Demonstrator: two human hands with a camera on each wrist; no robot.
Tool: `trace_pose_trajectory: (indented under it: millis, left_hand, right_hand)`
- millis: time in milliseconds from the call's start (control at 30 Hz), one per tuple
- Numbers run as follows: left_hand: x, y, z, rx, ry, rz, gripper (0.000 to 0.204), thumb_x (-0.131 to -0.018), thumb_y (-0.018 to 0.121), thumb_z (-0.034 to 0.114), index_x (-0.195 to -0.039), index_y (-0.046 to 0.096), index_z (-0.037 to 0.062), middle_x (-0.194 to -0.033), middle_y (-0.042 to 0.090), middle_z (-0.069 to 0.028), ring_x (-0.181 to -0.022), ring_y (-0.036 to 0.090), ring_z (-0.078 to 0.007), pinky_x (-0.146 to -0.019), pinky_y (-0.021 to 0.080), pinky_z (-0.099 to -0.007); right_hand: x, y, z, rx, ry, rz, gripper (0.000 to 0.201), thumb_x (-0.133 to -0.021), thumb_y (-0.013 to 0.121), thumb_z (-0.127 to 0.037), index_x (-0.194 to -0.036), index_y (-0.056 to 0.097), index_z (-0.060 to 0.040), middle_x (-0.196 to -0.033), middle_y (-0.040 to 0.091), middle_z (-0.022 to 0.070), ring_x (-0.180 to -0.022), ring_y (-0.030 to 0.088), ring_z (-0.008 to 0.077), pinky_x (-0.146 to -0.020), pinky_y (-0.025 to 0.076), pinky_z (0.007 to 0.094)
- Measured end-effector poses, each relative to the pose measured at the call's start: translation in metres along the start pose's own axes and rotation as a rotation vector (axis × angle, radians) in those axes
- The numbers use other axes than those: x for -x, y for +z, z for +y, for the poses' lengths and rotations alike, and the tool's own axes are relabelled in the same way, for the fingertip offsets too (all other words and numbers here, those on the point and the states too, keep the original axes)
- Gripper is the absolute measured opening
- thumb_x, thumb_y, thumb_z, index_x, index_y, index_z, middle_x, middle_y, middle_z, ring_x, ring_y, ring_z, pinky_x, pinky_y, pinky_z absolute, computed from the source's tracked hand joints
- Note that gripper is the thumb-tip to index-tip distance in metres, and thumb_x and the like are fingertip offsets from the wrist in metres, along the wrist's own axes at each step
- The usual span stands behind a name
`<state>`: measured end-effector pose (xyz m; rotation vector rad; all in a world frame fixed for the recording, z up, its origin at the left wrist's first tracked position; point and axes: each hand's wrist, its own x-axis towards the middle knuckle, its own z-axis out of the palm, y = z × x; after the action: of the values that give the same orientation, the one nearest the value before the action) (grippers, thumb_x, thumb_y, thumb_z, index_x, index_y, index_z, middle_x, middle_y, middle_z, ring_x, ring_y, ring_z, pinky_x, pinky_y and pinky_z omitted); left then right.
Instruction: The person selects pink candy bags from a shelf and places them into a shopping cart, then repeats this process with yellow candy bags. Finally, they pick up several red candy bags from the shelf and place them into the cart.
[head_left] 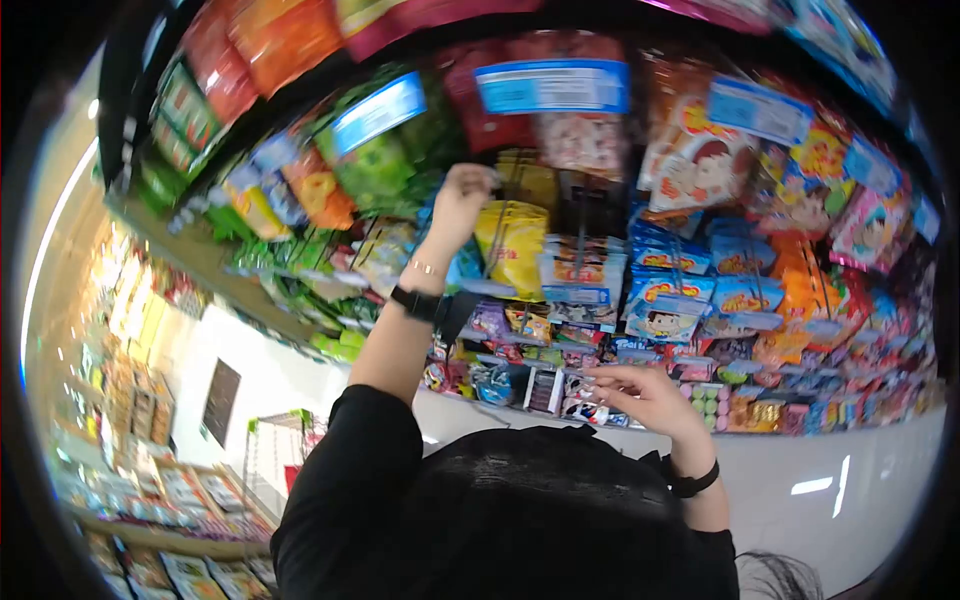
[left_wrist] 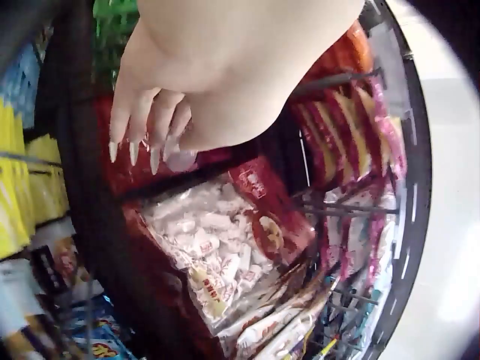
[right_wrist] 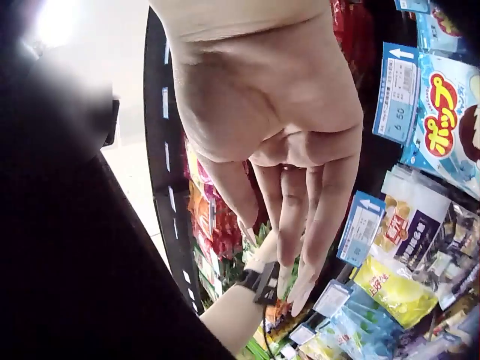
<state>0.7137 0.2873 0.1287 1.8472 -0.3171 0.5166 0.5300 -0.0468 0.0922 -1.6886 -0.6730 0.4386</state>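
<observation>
1. Left hand (left_wrist: 202, 82): fingers loosely bent, nothing visibly held, near a red plastic bag (left_wrist: 122, 174).
2. Beside it: clear-and-red plastic bag of white wrapped candies (left_wrist: 217, 251).
3. Right hand (head_left: 648, 397): fingers extended, empty.

Candy bag (left_wrist: 217, 240) — glossy, clear plastic
</observation>
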Motion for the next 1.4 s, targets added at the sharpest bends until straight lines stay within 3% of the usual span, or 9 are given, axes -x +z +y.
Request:
trace_pose_trajectory:
  millis: [267, 433, 533, 700, 933, 1067, 1167, 1233, 1400]
  left_hand:
    - [0.334, -0.199, 0.076, -0.336, -0.509, -0.369, 0.033, -0.09, 0.05, 0.031, -0.108, 0.057, 0.0042, -0.094, 0.063, -0.0144, -0.086, 0.06, -0.0211, -0.076, 0.047, -0.034]
    - [0.536, -0.296, 0.133, -0.541, -0.983, 0.194, 0.033, -0.085, 0.057, 0.029, -0.104, 0.058, 0.0019, -0.09, 0.065, -0.0163, -0.083, 0.063, -0.0283, -0.073, 0.048, -0.0343]
    - [0.673, -0.344, 0.153, -1.043, -0.865, 0.676, 0.028, -0.08, 0.058, 0.02, -0.1, 0.058, 0.0004, -0.088, 0.061, -0.0202, -0.083, 0.058, -0.0358, -0.074, 0.046, -0.04]
    - [0.815, -0.346, 0.136, -1.237, -1.372, 0.702, 0.046, -0.085, 0.05, 0.04, -0.111, 0.054, 0.0023, -0.107, 0.057, -0.017, -0.101, 0.051, -0.0332, -0.088, 0.038, -0.0453]
    - [0.862, -0.312, 0.12, -0.745, -1.735, 0.784, 0.049, -0.086, 0.043, 0.049, -0.115, 0.058, 0.011, -0.121, 0.052, -0.0156, -0.114, 0.045, -0.0329, -0.096, 0.034, -0.0448]
    - [0.869, -0.318, 0.116, -0.643, -1.758, 0.949, 0.051, -0.085, 0.042, 0.053, -0.106, 0.064, 0.0122, -0.12, 0.054, -0.0127, -0.114, 0.047, -0.0294, -0.097, 0.034, -0.0416]
    - [0.865, -0.323, 0.115, -0.647, -1.807, 1.065, 0.045, -0.083, 0.048, 0.049, -0.103, 0.065, 0.012, -0.12, 0.054, -0.0106, -0.115, 0.046, -0.0266, -0.1, 0.031, -0.037]
    - [0.857, -0.333, 0.119, -0.643, -1.849, 1.041, 0.043, -0.082, 0.051, 0.048, -0.102, 0.065, 0.0121, -0.12, 0.055, -0.0097, -0.116, 0.045, -0.0262, -0.101, 0.03, -0.0375]
    - [0.855, -0.342, 0.114, -0.724, -1.925, 1.013, 0.031, -0.073, 0.063, 0.034, -0.094, 0.065, 0.0112, -0.113, 0.057, -0.0059, -0.115, 0.045, -0.0253, -0.103, 0.028, -0.0408]
  right_hand:
    - [-0.064, 0.132, 0.013, -0.361, 0.193, -0.229, 0.032, -0.089, 0.051, -0.008, -0.119, 0.048, 0.0007, -0.096, 0.063, 0.0118, -0.082, 0.061, 0.0136, -0.071, 0.048, 0.0247]
    - [-0.121, 0.281, -0.023, -0.509, 0.292, -0.351, 0.028, -0.089, 0.05, -0.013, -0.113, 0.053, 0.0004, -0.089, 0.064, 0.0107, -0.075, 0.062, 0.0159, -0.064, 0.047, 0.0225]
    - [-0.162, 0.41, -0.058, -0.473, 0.279, -0.586, 0.03, -0.087, 0.053, -0.013, -0.115, 0.052, -0.0011, -0.08, 0.063, 0.0064, -0.048, 0.046, 0.0031, -0.041, 0.031, 0.0141]
    - [-0.222, 0.541, -0.128, -1.1, 0.502, -0.925, 0.036, -0.086, 0.052, -0.012, -0.119, 0.044, -0.0021, -0.064, 0.044, -0.0037, -0.045, 0.035, 0.0051, -0.045, 0.033, 0.0207]
    - [-0.253, 0.705, -0.251, -0.849, 0.016, -1.253, 0.056, -0.086, 0.045, -0.007, -0.134, 0.021, 0.0088, -0.09, 0.045, 0.0058, -0.055, 0.033, 0.0068, -0.052, 0.028, 0.0206]
    - [-0.289, 0.871, -0.197, -0.895, 0.635, -1.677, 0.035, -0.087, 0.044, -0.012, -0.117, 0.042, 0.0071, -0.091, 0.05, 0.007, -0.061, 0.038, 0.0101, -0.057, 0.031, 0.0219]
    - [-0.315, 0.993, -0.137, -0.912, 1.426, -1.354, 0.018, -0.083, 0.048, -0.002, -0.098, 0.047, 0.0071, -0.083, 0.049, 0.0097, -0.066, 0.041, 0.0124, -0.058, 0.035, 0.0248]
    - [-0.334, 1.054, -0.1, -0.849, 1.392, -1.409, 0.027, -0.082, 0.047, -0.001, -0.108, 0.045, 0.008, -0.085, 0.05, 0.0097, -0.072, 0.047, 0.0148, -0.062, 0.039, 0.0243]
    - [-0.35, 1.154, 0.03, 0.594, 0.023, -1.796, 0.037, -0.077, 0.057, -0.012, -0.114, 0.054, -0.007, -0.1, 0.062, 0.0094, -0.091, 0.058, 0.0187, -0.071, 0.048, 0.0294]
